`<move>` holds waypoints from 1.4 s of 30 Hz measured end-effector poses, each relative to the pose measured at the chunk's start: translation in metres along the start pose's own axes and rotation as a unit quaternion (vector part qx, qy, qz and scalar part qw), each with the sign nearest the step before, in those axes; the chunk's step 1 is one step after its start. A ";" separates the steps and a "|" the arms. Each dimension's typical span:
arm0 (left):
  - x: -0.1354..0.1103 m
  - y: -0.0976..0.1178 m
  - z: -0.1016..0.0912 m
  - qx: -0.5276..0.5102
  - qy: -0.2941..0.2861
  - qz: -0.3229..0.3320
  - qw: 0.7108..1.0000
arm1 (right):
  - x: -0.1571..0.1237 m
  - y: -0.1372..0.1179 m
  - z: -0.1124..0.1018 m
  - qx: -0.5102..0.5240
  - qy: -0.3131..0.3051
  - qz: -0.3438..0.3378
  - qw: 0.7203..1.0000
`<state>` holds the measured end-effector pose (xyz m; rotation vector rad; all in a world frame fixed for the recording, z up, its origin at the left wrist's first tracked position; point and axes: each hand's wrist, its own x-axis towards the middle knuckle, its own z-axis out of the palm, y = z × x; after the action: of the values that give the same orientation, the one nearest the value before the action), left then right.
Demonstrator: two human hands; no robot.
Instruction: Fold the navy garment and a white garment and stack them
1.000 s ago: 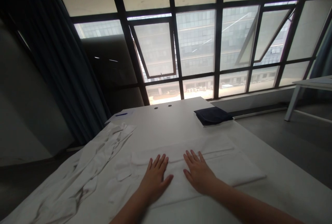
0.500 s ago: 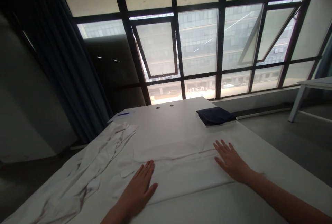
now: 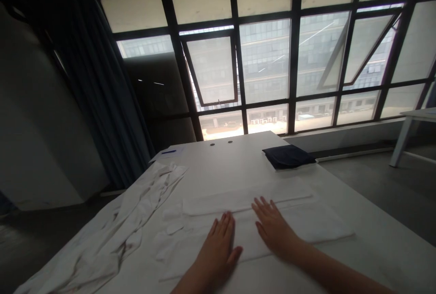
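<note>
A white garment (image 3: pixel 323 219), partly folded, lies flat across the white table (image 3: pixel 225 166). Its upper part is turned over into a long strip, and a small flap sticks out at its left. My left hand (image 3: pixel 220 244) rests on the middle of the cloth with its fingers stretched out. Close to its right, my right hand (image 3: pixel 274 228) is laid flat on the same garment, fingers extended near the edge of the folded strip. Neither hand grips anything.
Crumpled white cloth (image 3: pixel 136 221) covers the table's left side. A folded dark blue cloth (image 3: pixel 288 156) lies near the right edge. A blue pen (image 3: pixel 169 151) rests on paper at the far left corner. Windows (image 3: pixel 265 62) stand beyond, and another table (image 3: pixel 403 135) is at right.
Both hands have come closer together over the white garment: the right slid to the left, the left moved to the right. The camera view has shifted slightly.
</note>
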<state>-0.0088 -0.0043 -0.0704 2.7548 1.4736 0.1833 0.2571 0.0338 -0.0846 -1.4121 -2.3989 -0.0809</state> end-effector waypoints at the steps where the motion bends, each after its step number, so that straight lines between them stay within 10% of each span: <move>1: 0.007 0.008 0.000 -0.008 -0.001 0.003 1.000 | 0.007 -0.019 0.003 0.020 -0.019 -0.016 1.000; 7: 0.000 -0.007 0.000 -0.011 -0.017 -0.006 1.000 | 0.009 -0.028 0.008 0.060 -0.063 -0.059 0.994; 18: -0.086 -0.094 0.009 0.116 0.072 -0.021 0.990 | -0.073 0.140 0.000 -0.083 -0.025 0.094 0.992; 28: -0.120 -0.109 0.010 0.085 0.109 -0.280 0.950 | -0.111 0.206 0.003 -0.121 -0.017 0.164 0.979; 33: -0.124 -0.112 0.004 0.050 0.157 -0.453 0.876 | -0.100 0.194 0.003 -0.138 -0.007 0.171 0.976; 38: -0.114 -0.108 -0.011 -0.122 0.205 -0.410 0.880 | -0.061 0.124 -0.012 -0.106 0.011 0.115 0.988; 42: -0.107 -0.100 -0.024 -0.298 0.283 -0.402 0.818 | -0.026 0.067 -0.016 -0.020 -0.011 0.058 0.998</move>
<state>-0.1530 -0.0390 -0.0633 1.4658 2.0696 1.2437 0.3300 0.0416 -0.0863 -1.5762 -2.3393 -0.0843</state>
